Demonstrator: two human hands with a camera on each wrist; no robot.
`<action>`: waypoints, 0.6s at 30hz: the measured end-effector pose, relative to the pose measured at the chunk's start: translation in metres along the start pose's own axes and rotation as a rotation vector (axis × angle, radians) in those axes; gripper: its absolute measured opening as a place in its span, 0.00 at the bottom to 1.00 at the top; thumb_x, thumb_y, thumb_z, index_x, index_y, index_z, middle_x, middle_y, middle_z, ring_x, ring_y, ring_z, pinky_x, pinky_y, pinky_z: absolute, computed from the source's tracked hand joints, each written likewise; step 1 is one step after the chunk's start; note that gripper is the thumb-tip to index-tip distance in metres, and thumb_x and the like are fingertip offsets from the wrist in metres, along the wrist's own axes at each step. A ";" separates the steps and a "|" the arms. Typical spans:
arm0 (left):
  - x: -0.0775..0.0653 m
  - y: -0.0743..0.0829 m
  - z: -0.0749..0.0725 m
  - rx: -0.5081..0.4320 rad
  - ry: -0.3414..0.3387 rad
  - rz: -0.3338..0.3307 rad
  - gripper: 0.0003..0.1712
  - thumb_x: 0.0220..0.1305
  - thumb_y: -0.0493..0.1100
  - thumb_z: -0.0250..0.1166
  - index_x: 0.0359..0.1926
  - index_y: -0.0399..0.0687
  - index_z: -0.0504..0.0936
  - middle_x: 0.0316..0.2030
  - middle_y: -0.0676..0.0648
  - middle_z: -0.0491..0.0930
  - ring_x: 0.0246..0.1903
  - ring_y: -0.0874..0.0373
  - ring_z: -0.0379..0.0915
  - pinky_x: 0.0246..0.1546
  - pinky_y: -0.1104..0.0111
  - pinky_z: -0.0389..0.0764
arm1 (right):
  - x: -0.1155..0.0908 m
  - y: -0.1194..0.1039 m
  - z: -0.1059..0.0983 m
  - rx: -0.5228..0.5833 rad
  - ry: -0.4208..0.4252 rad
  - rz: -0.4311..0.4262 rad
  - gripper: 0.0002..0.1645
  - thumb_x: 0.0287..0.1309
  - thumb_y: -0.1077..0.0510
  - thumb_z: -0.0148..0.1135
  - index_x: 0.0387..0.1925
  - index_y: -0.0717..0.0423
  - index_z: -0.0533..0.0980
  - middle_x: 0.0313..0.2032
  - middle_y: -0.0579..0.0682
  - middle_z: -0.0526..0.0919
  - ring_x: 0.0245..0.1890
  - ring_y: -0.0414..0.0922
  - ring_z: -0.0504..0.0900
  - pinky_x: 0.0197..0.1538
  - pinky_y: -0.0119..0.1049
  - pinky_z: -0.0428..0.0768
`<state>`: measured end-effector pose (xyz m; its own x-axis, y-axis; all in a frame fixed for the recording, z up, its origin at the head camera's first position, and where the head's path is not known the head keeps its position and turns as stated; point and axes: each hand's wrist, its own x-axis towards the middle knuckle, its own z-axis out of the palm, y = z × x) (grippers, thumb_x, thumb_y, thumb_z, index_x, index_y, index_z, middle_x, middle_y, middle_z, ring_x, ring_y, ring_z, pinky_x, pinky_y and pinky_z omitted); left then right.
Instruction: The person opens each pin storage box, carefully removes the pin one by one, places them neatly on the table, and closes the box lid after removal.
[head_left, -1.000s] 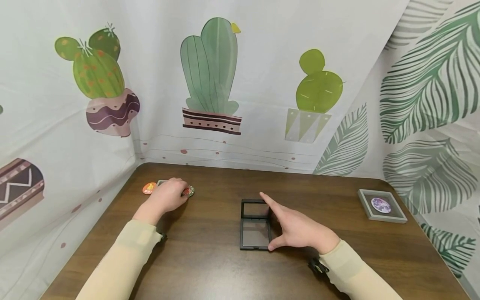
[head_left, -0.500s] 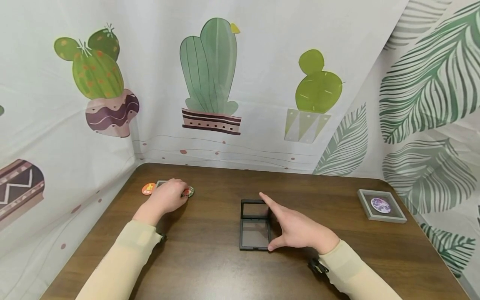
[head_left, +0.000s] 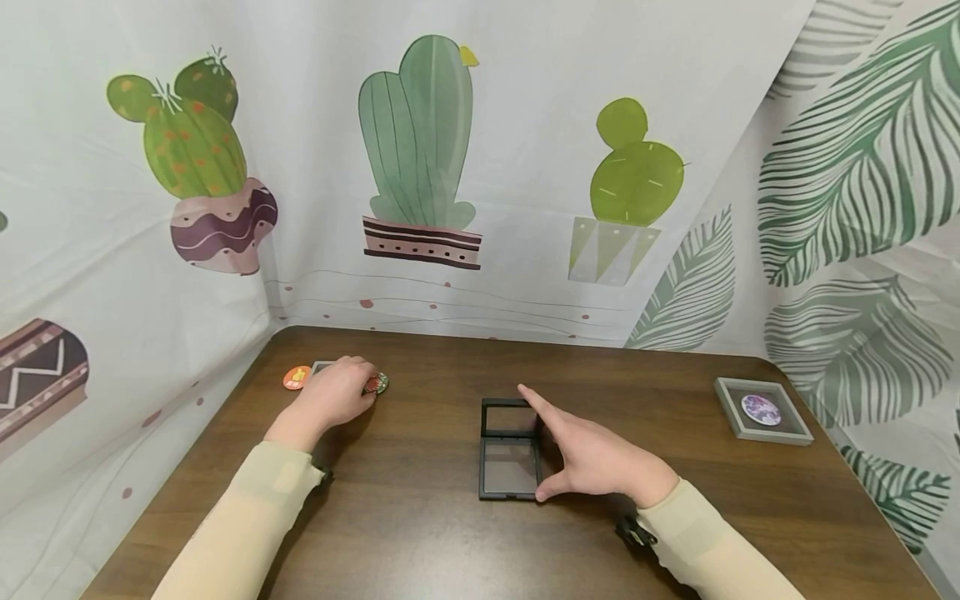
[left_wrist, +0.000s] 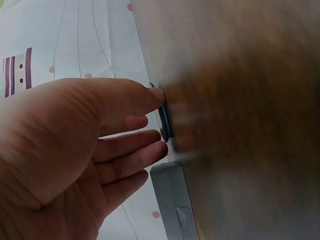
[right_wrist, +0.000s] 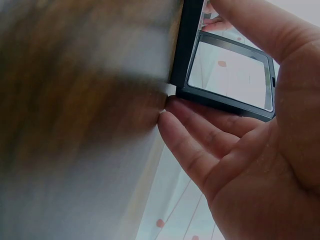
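At the table's back left, my left hand (head_left: 341,390) pinches a round patterned disc (head_left: 381,383) by its rim, low on the tabletop. From the left wrist view, the dark edge of the disc (left_wrist: 164,119) shows between thumb and fingers. A hinged black display frame (head_left: 483,471) with clear windows stands open at mid-table, its lid (head_left: 510,403) raised at the far side. My right hand (head_left: 596,454) spans its right side, thumb at the near corner. In the right wrist view, fingers (right_wrist: 190,145) curve behind the raised lid (right_wrist: 227,103).
An orange disc (head_left: 297,377) lies left of my left hand. Beside it, a grey frame (head_left: 321,364) is mostly hidden by that hand. Another grey frame (head_left: 735,421) holding a purple disc (head_left: 761,410) rests at the right. A printed curtain (head_left: 525,167) hangs behind the brown table (head_left: 420,517).
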<state>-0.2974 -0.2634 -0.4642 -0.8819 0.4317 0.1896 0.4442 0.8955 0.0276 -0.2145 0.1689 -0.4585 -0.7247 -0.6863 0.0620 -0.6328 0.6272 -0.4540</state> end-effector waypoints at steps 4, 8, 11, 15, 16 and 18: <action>-0.001 0.003 -0.001 0.006 0.004 0.001 0.15 0.51 0.44 0.70 0.42 0.45 0.82 0.40 0.49 0.78 0.43 0.50 0.74 0.38 0.56 0.76 | 0.000 0.000 0.000 0.000 0.003 -0.003 0.83 0.35 0.35 0.80 0.76 0.32 0.27 0.75 0.42 0.48 0.60 0.40 0.70 0.58 0.40 0.72; -0.001 0.006 -0.002 -0.004 0.016 0.028 0.19 0.52 0.44 0.70 0.46 0.43 0.81 0.45 0.46 0.79 0.46 0.49 0.73 0.42 0.55 0.76 | 0.000 0.000 0.001 -0.002 0.007 -0.010 0.83 0.35 0.34 0.79 0.76 0.33 0.27 0.75 0.42 0.48 0.58 0.40 0.71 0.57 0.40 0.73; 0.000 0.009 -0.002 -0.015 0.017 0.039 0.20 0.53 0.45 0.70 0.47 0.42 0.81 0.46 0.45 0.79 0.48 0.48 0.73 0.44 0.54 0.76 | 0.000 0.001 0.001 -0.006 0.008 -0.012 0.83 0.35 0.34 0.79 0.76 0.33 0.27 0.75 0.42 0.48 0.55 0.40 0.73 0.56 0.40 0.73; 0.001 0.013 -0.002 -0.019 0.019 0.042 0.23 0.55 0.47 0.69 0.49 0.40 0.80 0.48 0.43 0.79 0.50 0.46 0.73 0.48 0.52 0.76 | 0.000 0.001 0.001 -0.007 0.003 -0.011 0.83 0.35 0.33 0.79 0.76 0.33 0.27 0.75 0.42 0.48 0.54 0.40 0.74 0.56 0.40 0.74; 0.002 0.015 -0.003 -0.020 0.022 0.042 0.24 0.57 0.48 0.68 0.51 0.39 0.80 0.49 0.42 0.79 0.52 0.45 0.73 0.50 0.51 0.75 | 0.000 0.001 0.001 -0.006 0.001 -0.010 0.83 0.35 0.33 0.79 0.76 0.33 0.27 0.75 0.42 0.48 0.54 0.40 0.74 0.56 0.40 0.74; 0.003 0.018 -0.004 -0.025 0.032 0.041 0.27 0.60 0.49 0.67 0.55 0.37 0.78 0.52 0.40 0.78 0.55 0.44 0.72 0.54 0.51 0.73 | 0.000 0.001 0.001 -0.003 0.002 -0.008 0.83 0.35 0.33 0.79 0.76 0.32 0.27 0.75 0.42 0.48 0.54 0.40 0.74 0.56 0.40 0.74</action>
<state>-0.2915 -0.2460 -0.4595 -0.8577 0.4636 0.2224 0.4838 0.8740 0.0439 -0.2149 0.1696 -0.4596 -0.7204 -0.6903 0.0672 -0.6392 0.6232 -0.4505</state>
